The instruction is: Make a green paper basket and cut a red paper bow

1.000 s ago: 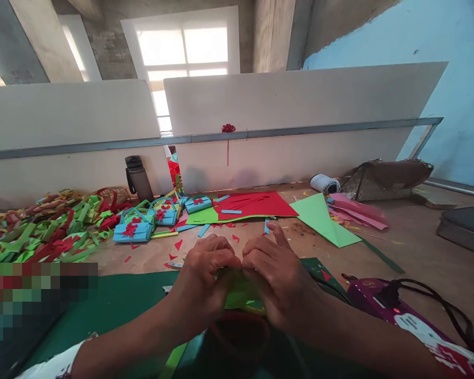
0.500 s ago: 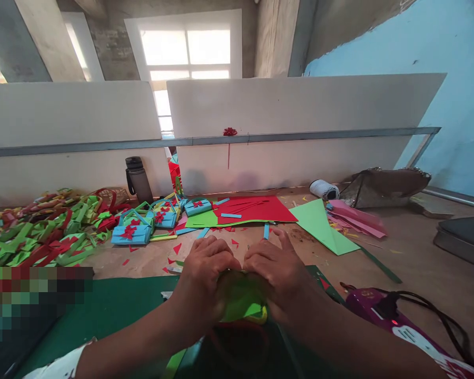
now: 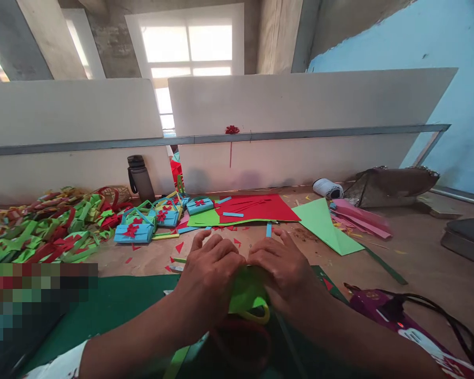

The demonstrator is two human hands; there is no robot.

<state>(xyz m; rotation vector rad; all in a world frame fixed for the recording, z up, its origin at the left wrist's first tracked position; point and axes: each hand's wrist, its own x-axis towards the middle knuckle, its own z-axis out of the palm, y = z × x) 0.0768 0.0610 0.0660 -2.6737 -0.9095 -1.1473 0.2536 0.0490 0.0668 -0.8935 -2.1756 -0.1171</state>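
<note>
My left hand (image 3: 209, 276) and my right hand (image 3: 284, 271) press side by side on a folded piece of light green paper (image 3: 245, 292) over a dark green mat (image 3: 114, 305). Both hands have their fingers curled down onto the paper, pinching it along a fold. A yellow scissors handle (image 3: 258, 316) shows just under the paper. Most of the paper is hidden by my hands.
Small blue paper bags with red bows (image 3: 134, 231) and a heap of green and red paper pieces (image 3: 43, 231) lie at the left. Red paper (image 3: 256, 208) and green paper sheets (image 3: 324, 223) lie ahead. A purple glue gun (image 3: 395, 316) with cord is at right. A dark bottle (image 3: 140, 179) stands by the white partition.
My hands have stayed on the green paper, shifting slightly as they press it. More of the paper's lower edge and the yellow handle show now.
</note>
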